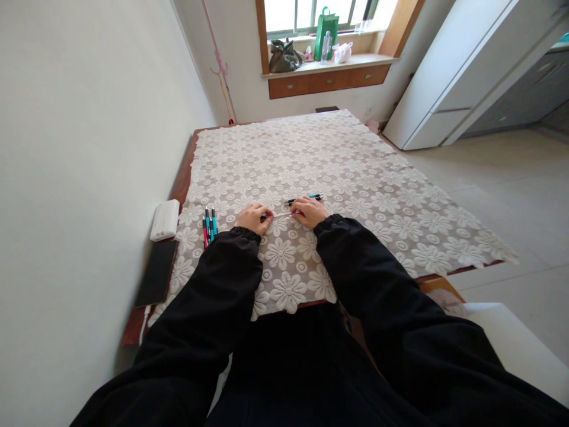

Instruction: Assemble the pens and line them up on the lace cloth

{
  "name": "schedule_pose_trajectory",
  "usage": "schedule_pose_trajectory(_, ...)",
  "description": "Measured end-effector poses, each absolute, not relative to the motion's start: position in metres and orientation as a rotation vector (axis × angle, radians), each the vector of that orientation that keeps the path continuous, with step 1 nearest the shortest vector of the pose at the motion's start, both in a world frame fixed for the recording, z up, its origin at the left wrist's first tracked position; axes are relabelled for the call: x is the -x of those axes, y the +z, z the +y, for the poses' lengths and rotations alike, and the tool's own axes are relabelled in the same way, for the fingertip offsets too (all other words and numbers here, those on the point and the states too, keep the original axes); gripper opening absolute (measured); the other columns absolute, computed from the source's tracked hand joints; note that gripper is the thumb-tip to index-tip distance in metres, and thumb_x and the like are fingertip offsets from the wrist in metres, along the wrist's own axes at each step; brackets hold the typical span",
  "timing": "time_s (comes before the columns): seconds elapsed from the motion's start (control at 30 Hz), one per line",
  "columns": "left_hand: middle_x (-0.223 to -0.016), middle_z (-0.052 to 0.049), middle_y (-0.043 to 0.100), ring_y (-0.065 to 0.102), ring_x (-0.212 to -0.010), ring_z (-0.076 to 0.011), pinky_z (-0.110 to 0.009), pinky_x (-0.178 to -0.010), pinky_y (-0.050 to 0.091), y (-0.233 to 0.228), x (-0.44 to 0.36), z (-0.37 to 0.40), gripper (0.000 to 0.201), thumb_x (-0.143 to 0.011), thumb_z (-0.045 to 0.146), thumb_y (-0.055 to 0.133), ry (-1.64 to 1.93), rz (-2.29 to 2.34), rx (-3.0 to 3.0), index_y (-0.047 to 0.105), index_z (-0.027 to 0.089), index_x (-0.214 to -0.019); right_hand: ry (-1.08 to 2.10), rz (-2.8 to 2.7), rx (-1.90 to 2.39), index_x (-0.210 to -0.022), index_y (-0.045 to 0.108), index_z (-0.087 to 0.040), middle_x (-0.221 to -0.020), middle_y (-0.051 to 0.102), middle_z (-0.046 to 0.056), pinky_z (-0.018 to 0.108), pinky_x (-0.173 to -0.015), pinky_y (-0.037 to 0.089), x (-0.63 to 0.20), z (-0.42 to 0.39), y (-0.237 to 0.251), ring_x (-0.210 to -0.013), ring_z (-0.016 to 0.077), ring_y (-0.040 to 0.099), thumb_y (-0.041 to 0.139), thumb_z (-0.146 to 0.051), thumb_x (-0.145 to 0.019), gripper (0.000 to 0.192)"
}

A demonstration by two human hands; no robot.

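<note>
My left hand (pixel 254 218) is closed in a pinch at the near part of the table, with a small dark pen part at its fingertips. Opposite it, my right hand (pixel 310 212) is closed around a red pen part, mostly covered by the fingers. A thin whitish rod (pixel 281 214) spans the gap between the two hands; whether it is a refill I cannot tell. Just beyond my right hand lie teal-and-black pens (pixel 316 196), partly hidden by the fingers. Left of my left hand, several pens (pixel 210 224) with teal and red barrels lie side by side near my sleeve.
A lace cloth (pixel 284 160) covers the wooden table. At its left edge are a white power bank (pixel 165 220) and a dark phone (pixel 156 273) with a white cable, beside the wall. Bags stand on the windowsill (pixel 306 67); a white fridge (pixel 444 77) is at right.
</note>
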State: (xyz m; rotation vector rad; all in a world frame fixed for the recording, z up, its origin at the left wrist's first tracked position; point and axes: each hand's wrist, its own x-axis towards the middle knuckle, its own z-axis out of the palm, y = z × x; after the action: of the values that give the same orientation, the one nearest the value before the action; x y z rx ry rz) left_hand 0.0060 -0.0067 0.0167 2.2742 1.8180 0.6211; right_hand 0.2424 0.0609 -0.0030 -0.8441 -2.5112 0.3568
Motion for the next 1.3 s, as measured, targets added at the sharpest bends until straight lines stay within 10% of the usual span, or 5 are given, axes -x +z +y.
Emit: schedule_pose_trajectory(1.3, -0.107, -0.007, 0.068, 0.056, -0.11, -0.0283, -0.043, -0.096, 0.044, 0.008, -0.001, -0.002, 0.016, -0.088, 0.032, 0.058, 0.612, 1.959, -2.225, 0.071, 0.024, -0.093, 0.374, -2.525, 0.844, -0.084, 0.064, -0.02, -0.093, 0.066, 0.007, 0.034, -0.084, 0.042, -0.242, 0.063, -0.003, -0.092, 0.0226, 0.056, 0.06, -0.015, -0.086, 0.007)
